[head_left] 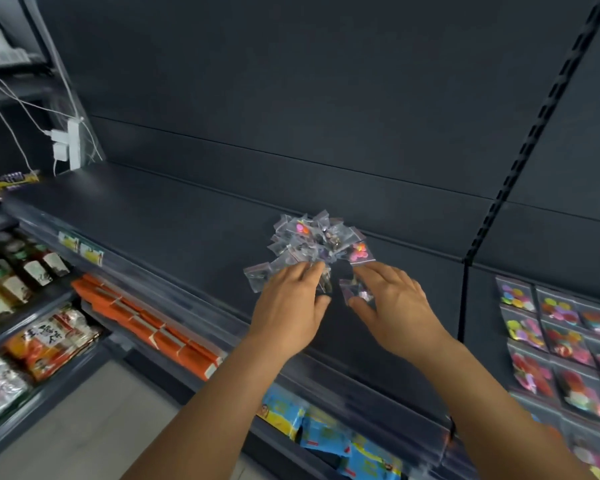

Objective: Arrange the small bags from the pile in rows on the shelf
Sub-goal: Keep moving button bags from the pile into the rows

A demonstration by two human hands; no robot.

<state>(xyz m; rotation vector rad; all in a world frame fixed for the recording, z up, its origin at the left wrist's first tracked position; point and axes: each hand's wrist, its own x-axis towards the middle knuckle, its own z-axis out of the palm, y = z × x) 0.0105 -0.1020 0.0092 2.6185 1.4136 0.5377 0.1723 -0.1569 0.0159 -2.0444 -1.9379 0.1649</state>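
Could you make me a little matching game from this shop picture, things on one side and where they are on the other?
Things:
1. pile of small bags
2. orange packs
3. white power strip
4. bottles

Places:
A. below the shelf's front edge, left of the arms
B. far left, lower shelf
C. on the dark shelf, just beyond both hands
D. upper left, with cables plugged in

Pairs: 1-C, 2-A, 3-D, 4-B

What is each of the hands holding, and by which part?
Left hand pinches a small bag at the pile's near edge; right hand pinches another small bag by its near edge.
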